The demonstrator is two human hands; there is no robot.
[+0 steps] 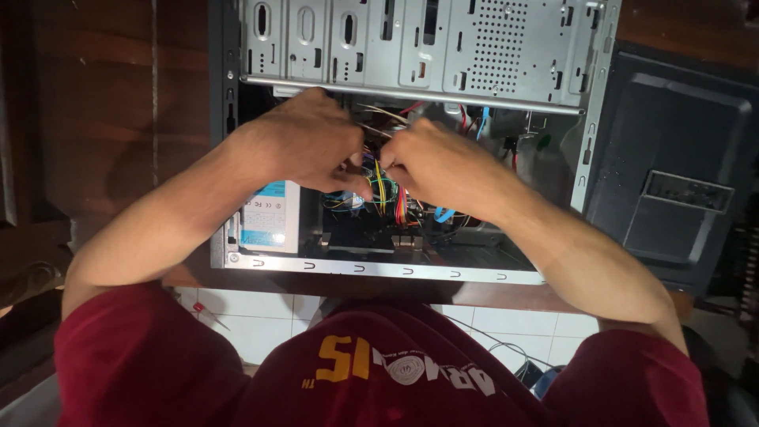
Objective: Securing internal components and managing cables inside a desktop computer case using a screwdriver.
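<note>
An open metal computer case (379,267) lies on a wooden table. Both hands reach into it. My left hand (304,142) is closed around a bundle of coloured wires (382,186), yellow, red and green, near the middle of the case. My right hand (439,162) pinches the same bundle from the right, its fingers touching those of the left. The wire ends and what they plug into are hidden under the hands. A power supply (271,215) with a pale label sits at the case's left side.
The grey drive bays (427,47) span the far side of the case. A black side panel (672,170) lies to the right. White floor tiles, a red-handled screwdriver (207,314) and loose cables (514,356) show below the table edge.
</note>
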